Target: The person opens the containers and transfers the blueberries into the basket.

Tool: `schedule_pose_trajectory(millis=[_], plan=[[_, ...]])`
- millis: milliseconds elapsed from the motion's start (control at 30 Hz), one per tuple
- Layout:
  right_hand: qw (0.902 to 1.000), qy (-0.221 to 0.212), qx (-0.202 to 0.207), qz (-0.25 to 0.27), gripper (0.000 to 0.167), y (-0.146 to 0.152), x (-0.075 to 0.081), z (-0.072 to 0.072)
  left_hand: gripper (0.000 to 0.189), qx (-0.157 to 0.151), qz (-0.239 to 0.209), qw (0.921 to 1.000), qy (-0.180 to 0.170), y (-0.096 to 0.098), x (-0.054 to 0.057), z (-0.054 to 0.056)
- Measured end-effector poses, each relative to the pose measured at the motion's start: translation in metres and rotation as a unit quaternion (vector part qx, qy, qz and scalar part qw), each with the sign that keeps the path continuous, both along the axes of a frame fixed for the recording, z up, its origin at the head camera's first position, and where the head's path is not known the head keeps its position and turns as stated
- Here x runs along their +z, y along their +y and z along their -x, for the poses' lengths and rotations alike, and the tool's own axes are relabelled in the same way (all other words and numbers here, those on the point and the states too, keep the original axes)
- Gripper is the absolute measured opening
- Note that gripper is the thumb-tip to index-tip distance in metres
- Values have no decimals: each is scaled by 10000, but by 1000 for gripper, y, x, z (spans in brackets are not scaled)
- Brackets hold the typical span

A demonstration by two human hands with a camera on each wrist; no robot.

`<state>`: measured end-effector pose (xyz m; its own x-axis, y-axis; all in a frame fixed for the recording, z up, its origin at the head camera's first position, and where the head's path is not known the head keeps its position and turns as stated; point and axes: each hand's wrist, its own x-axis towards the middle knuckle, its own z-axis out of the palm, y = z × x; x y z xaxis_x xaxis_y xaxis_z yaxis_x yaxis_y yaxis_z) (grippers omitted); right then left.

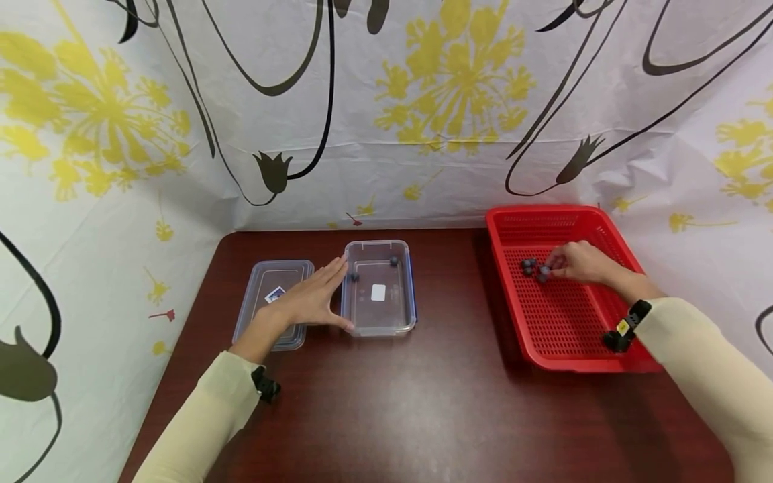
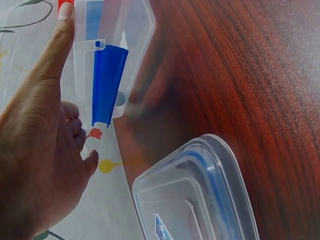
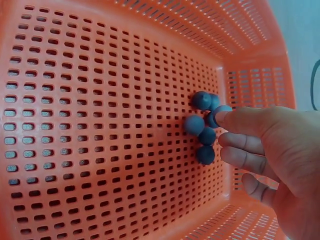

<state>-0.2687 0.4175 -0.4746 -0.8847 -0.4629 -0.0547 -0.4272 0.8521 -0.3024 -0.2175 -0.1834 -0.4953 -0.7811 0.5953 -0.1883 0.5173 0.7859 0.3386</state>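
The right hand (image 1: 582,263) reaches into the red basket (image 1: 568,335) at the right of the surface (image 1: 423,402), its fingertips (image 3: 227,117) on a small cluster of blue berries (image 3: 202,132) lying on the perforated floor near the far wall. One berry (image 3: 216,116) sits against the tip of the index finger, but whether the thumb closes on it cannot be told; the grip looks about to pinch rather than secured. The left hand (image 1: 308,302) lies with fingers straight and released, its flat side against the left wall of the clear box (image 1: 379,290), bracing it without clasping; the lid (image 1: 272,302) lies just beside, under the wrist. Two berries (image 1: 394,261) already lie in the box. Risks, as judged from this position: the berries are round and touching one another, so a fingertip pressing on one can push the others away across the floor; they cannot drop through the slots only if they are wider than the slots, which appears so. A pinch with too much force can crush a soft berry; too little lets it roll out of the grip during the carry across the bare gap between basket and box, which stand well apart. The box is light and held on one side only, so a knock from the right can slide it. The left wrist can shift the lid.
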Motion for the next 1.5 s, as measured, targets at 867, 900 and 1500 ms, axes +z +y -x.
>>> schedule_pose_trajectory(millis=[867,900,1500], plan=[[9871,1468,412,498,22,-71,56,-11,141,-121,-78,9999,63,1,3,1],[9858,1513,498,531,22,-80,61,-12,140,-119,-81,9999,61,1,3,1],[9827,793,1410,897,24,-218,69,3,140,-141,-94,9998,106,1,3,-1]])
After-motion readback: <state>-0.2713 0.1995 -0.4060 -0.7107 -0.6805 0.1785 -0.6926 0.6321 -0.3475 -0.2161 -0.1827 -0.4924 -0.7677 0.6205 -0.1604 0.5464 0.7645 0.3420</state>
